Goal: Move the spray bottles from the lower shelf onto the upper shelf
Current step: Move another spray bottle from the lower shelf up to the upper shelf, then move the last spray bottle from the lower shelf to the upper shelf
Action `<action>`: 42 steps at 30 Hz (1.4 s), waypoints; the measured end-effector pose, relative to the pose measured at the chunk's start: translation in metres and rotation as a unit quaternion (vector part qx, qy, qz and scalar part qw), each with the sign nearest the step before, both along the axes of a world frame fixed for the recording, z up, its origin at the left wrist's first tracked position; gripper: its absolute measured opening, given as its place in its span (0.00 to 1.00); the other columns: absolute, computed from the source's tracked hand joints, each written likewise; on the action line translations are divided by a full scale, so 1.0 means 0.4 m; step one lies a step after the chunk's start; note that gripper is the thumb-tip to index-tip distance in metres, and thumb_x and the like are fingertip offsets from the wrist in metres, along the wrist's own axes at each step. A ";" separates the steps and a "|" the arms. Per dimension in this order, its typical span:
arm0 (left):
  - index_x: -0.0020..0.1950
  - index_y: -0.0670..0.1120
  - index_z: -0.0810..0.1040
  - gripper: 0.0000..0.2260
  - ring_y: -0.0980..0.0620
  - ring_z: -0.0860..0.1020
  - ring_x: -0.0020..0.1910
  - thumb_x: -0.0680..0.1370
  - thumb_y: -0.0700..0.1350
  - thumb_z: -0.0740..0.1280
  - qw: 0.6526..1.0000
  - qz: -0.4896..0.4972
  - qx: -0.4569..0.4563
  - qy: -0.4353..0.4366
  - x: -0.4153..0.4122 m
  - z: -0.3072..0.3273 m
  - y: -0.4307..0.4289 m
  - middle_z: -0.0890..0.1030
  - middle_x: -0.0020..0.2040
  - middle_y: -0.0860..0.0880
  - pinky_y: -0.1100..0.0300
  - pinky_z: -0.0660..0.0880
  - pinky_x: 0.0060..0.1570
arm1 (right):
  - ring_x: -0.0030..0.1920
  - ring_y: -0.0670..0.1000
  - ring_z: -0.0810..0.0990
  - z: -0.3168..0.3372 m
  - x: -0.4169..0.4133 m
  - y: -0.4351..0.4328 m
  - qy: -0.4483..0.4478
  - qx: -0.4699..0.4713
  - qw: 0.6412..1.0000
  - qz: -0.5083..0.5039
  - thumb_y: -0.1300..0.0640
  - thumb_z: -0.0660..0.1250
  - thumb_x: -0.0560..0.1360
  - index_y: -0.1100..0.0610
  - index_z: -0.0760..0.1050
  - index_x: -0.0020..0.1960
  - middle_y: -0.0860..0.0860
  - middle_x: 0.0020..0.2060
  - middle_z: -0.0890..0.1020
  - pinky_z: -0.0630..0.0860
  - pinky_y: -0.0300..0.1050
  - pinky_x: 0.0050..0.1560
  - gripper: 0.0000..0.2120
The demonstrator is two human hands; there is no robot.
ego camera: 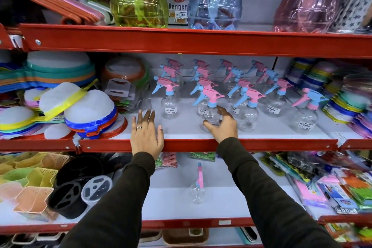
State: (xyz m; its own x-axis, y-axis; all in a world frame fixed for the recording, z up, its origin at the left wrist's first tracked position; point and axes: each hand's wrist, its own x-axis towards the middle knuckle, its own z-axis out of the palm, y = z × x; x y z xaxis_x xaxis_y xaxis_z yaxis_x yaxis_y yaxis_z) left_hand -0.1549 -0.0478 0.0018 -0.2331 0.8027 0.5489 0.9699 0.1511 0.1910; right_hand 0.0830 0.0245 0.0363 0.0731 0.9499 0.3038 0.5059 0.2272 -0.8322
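The right hand (221, 125) is cupping a clear spray bottle (210, 113) on the upper shelf (201, 144), seemingly seating it; the left hand (146, 133) is resting flat, grip wide. One bottle (198, 186) is standing on the lower shelf (221, 203).

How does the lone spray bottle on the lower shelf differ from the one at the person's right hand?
The lower bottle stands alone, untouched; the upper bottle stands among many, the right hand around it. The lower one's trigger faces the camera; the upper one's points left. Both are clear with pink-and-blue heads.
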 end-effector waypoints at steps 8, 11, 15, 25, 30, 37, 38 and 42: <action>0.77 0.41 0.64 0.30 0.42 0.56 0.80 0.81 0.56 0.46 1.000 -0.006 -0.004 0.000 -0.002 0.004 0.000 0.66 0.77 0.42 0.45 0.46 0.79 | 0.65 0.55 0.72 -0.012 -0.009 -0.076 0.024 0.076 0.996 -0.030 0.49 0.77 0.66 0.52 0.71 0.66 0.51 0.62 0.73 0.73 0.54 0.68 0.31; 0.77 0.41 0.64 0.28 0.41 0.56 0.80 0.81 0.54 0.48 1.000 -0.013 0.002 0.000 -0.005 0.003 0.001 0.67 0.77 0.41 0.45 0.46 0.79 | 0.54 0.49 0.76 -0.024 -0.025 -0.134 0.049 0.143 0.988 -0.031 0.52 0.76 0.66 0.51 0.76 0.59 0.47 0.54 0.75 0.78 0.50 0.54 0.23; 0.77 0.40 0.64 0.27 0.41 0.56 0.80 0.81 0.52 0.51 1.000 -0.015 0.012 0.004 -0.006 -0.001 0.004 0.68 0.76 0.41 0.46 0.44 0.79 | 0.45 0.47 0.77 -0.065 -0.044 -0.212 0.060 0.172 0.983 0.002 0.57 0.74 0.67 0.53 0.78 0.53 0.47 0.48 0.78 0.77 0.42 0.41 0.15; 0.77 0.41 0.63 0.26 0.42 0.55 0.80 0.81 0.51 0.52 1.000 -0.005 0.021 0.017 -0.010 -0.011 0.020 0.67 0.77 0.43 0.47 0.41 0.79 | 0.58 0.53 0.75 -0.401 -0.040 -0.248 -0.013 -0.126 0.992 0.018 0.56 0.77 0.66 0.49 0.69 0.63 0.50 0.59 0.72 0.77 0.52 0.63 0.29; 0.78 0.41 0.63 0.27 0.42 0.54 0.80 0.81 0.52 0.51 0.999 0.002 0.027 0.028 -0.010 -0.019 0.028 0.66 0.77 0.43 0.46 0.41 0.79 | 0.67 0.60 0.72 -0.527 -0.055 -0.218 -0.072 -0.293 0.953 0.023 0.54 0.78 0.67 0.54 0.66 0.71 0.56 0.66 0.72 0.69 0.50 0.70 0.37; 0.78 0.42 0.63 0.27 0.42 0.56 0.80 0.81 0.51 0.51 0.999 -0.001 0.042 0.029 -0.012 -0.024 0.034 0.67 0.77 0.43 0.45 0.42 0.79 | 0.59 0.59 0.79 -0.575 -0.081 -0.187 -0.062 -0.315 0.947 0.000 0.59 0.78 0.67 0.56 0.73 0.64 0.56 0.59 0.78 0.73 0.44 0.61 0.28; 0.78 0.42 0.63 0.27 0.42 0.56 0.80 0.81 0.51 0.51 0.999 0.000 0.042 0.030 -0.013 -0.024 0.035 0.67 0.77 0.43 0.45 0.42 0.79 | 0.58 0.59 0.79 -0.574 -0.080 -0.191 -0.060 -0.313 0.948 -0.004 0.58 0.79 0.67 0.56 0.73 0.64 0.55 0.58 0.79 0.74 0.45 0.61 0.28; 0.78 0.42 0.63 0.26 0.42 0.54 0.80 0.81 0.51 0.51 0.999 0.007 0.035 0.035 -0.012 -0.026 0.032 0.66 0.77 0.44 0.44 0.44 0.79 | 0.55 0.58 0.80 -0.543 -0.079 -0.228 -0.010 -0.281 0.960 -0.016 0.56 0.80 0.64 0.52 0.72 0.59 0.53 0.54 0.80 0.77 0.47 0.59 0.28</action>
State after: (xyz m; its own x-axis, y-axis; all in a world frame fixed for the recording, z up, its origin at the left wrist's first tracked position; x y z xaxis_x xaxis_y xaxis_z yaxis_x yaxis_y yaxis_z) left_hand -0.1597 -0.0349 -0.0085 -0.2029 0.7589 0.6188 0.9792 0.1528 0.1336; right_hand 0.0515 -0.0666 -0.1808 0.1044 0.9618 -0.2532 0.5226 -0.2697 -0.8088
